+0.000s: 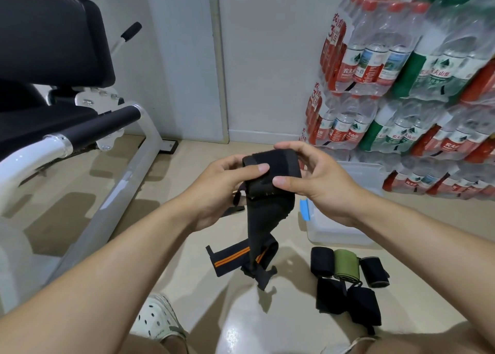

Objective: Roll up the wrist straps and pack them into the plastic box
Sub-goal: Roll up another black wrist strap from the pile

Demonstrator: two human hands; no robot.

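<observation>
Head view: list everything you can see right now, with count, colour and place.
Black wrist strap: one, partly rolled, tail hanging, held in both hands.
Orange-striped strap: one, black, unrolled on the floor, below the hands.
Rolled straps: five, four black and one green, on the floor in front of the box.
Plastic box: one, clear with blue latch, floor, right of centre.
Water bottle packs: stacked, red and green labels, against right wall.
Workout bench: one, black and white, left.
Shoe: one, white, bottom.
Left hand: grip on the strap's roll.
Right hand: grip on the strap's roll.
</observation>
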